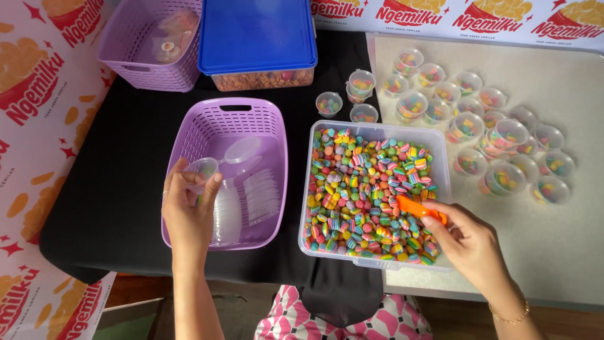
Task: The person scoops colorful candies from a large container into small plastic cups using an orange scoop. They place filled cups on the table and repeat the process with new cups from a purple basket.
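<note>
Head view: your left hand (189, 211) holds 1 small clear cup (202, 168), lid hinged open, fingers pinching its rim above the purple basket (270, 126) of empty cups. Your right hand (469, 242) pinches an orange scoop (416, 208) over the clear tub (377, 127) of rainbow candies (358, 182) mid-surface. Filling seems in hand; next, bring cup to scoop.
</note>
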